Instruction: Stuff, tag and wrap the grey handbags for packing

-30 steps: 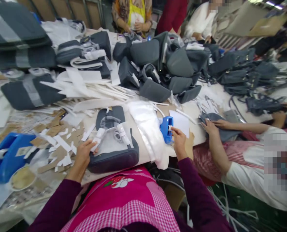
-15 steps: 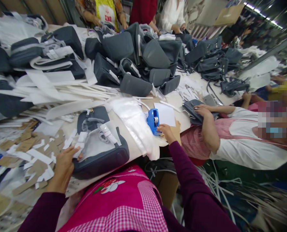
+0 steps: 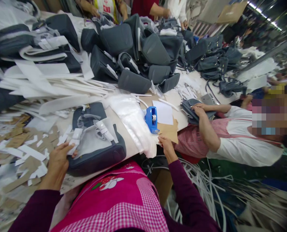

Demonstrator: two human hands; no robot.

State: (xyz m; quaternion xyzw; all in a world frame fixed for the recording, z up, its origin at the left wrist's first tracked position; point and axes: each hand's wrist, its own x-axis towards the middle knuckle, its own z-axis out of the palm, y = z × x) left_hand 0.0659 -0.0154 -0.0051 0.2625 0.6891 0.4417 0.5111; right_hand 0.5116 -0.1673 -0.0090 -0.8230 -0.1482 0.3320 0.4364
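My left hand [image 3: 58, 161] is closed, thumb and fingers pinching a piece of white wrapping [image 3: 74, 138] at the left side of a dark grey handbag [image 3: 97, 158]. The bag lies on the table in front of me, with a pale sheet across it and a second white-wrapped piece [image 3: 104, 129] on top. My right hand [image 3: 166, 146] has its fingertips pinched together just in front of a blue tape dispenser [image 3: 151, 120], apart from it. A thin strip of tape seems to be between them, barely visible.
Clear plastic bags [image 3: 127, 116] lie beside the dispenser. Cardboard and paper scraps [image 3: 29, 154] cover the left, with white foam strips [image 3: 68, 87] behind. Many grey bags [image 3: 136, 77] are piled farther back. A co-worker's hands [image 3: 200, 108] rest on another bag at right.
My right hand has moved from the dispenser's front end down towards me, leaving a gap. My left hand keeps its pinch on the wrapping. The view has shifted slightly.
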